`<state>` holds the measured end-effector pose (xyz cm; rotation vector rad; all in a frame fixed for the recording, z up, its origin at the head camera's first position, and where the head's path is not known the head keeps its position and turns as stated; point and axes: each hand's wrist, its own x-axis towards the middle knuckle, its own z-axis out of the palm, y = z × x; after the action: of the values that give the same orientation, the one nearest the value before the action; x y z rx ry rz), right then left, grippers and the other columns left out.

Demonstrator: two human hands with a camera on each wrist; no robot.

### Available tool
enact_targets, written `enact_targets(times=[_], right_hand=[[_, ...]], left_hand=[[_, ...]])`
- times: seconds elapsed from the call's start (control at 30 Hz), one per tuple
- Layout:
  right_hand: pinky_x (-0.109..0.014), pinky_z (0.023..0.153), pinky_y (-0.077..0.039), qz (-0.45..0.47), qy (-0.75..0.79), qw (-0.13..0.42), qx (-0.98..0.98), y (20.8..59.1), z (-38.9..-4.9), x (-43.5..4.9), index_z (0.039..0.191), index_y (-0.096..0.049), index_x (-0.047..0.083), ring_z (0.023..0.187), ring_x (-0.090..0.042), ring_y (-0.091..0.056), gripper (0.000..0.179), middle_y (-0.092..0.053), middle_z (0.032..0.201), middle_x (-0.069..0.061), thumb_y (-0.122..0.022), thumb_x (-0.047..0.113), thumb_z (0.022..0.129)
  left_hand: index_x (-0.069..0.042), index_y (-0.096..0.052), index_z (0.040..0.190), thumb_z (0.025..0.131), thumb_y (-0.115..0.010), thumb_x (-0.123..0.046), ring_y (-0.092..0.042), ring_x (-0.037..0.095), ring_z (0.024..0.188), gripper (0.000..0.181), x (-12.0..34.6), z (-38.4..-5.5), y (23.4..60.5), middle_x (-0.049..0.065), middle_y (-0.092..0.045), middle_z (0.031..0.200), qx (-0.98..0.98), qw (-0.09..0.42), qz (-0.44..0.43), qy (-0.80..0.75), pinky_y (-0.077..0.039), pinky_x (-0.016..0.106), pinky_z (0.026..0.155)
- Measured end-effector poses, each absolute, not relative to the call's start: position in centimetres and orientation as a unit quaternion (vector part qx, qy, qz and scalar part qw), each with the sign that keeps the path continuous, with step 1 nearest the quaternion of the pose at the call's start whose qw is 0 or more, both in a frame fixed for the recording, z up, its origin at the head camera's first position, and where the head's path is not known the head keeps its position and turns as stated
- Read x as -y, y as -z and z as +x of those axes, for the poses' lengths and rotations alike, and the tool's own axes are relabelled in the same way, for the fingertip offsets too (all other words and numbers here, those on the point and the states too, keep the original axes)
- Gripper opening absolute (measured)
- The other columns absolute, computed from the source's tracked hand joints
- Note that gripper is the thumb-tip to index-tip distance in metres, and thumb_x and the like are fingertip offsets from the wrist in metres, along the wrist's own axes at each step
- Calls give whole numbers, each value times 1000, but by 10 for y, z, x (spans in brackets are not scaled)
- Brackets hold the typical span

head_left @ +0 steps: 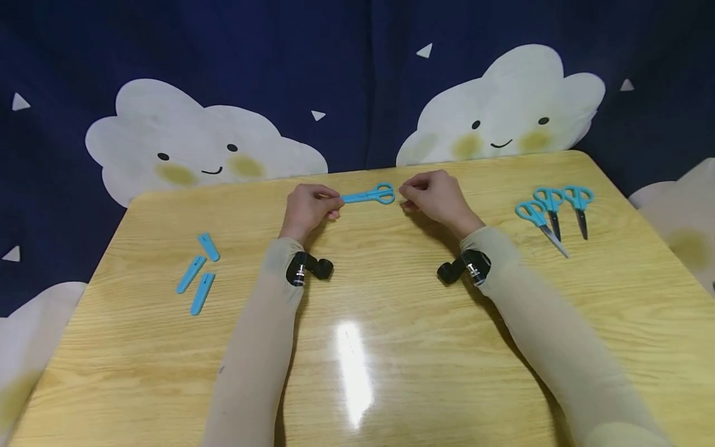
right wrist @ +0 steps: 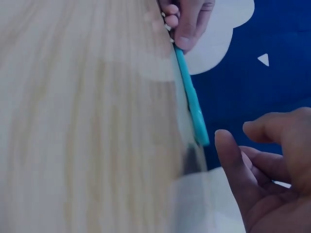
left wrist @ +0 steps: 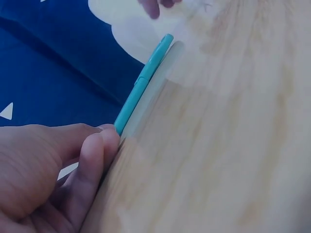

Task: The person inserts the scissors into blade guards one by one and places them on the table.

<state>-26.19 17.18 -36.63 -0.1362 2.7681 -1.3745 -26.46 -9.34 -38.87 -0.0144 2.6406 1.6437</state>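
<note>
My left hand hides the tip of the sheath, which covers the blades of the scissors. The left wrist view crops my right hand to fingertips; the head view's bottom cuts off my sleeves and the surface. Markings on the loose sheaths are too small to tell

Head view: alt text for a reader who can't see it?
A person's left hand pinches the covered end of blue scissors at a wooden table; the right hand is just off the handles. Three loose blue covers lie at left, three uncovered scissors at right.
</note>
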Motion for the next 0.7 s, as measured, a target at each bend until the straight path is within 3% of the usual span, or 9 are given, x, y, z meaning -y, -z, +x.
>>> enact_targets(times=[0.2, 0.33, 0.57, 0.7], right_hand=[[-21, 69, -56, -47, 393, 6, -918, 356, -252, -192, 105, -74, 16, 70, -8, -73, 26, -78, 90, -6, -64, 36, 93], [-26, 76, -55, -61, 359, -5, -931, 352, -245, -200, 106, -74, 16, 75, -12, -75, 29, -78, 88, -4, -62, 39, 93], [-38, 86, -54, -75, 334, -19, -939, 339, -229, -215, 108, -73, 16, 81, -20, -76, 30, -78, 92, -8, -61, 40, 94], [-39, 85, -55, -72, 320, -23, -944, 333, -221, -227, 110, -73, 14, 82, -23, -76, 31, -77, 95, -11, -61, 38, 94]], left_hand=[[-8, -75, 99, 85, -76, -19, -67, 6, 54, 18, 94, -263, 387, 12, -76, 82, -850, 20, -6, -527, -55, 20, 59], [-9, -74, 98, 84, -76, -20, -67, 6, 54, 18, 97, -263, 387, 10, -75, 81, -848, 24, -8, -529, -55, 20, 60], [-8, -75, 97, 84, -77, -19, -66, 5, 52, 17, 98, -264, 386, 10, -76, 78, -849, 18, -11, -527, -52, 18, 58], [-8, -74, 97, 83, -77, -18, -66, 5, 53, 18, 96, -265, 386, 10, -76, 81, -846, 24, -13, -532, -53, 17, 61]])
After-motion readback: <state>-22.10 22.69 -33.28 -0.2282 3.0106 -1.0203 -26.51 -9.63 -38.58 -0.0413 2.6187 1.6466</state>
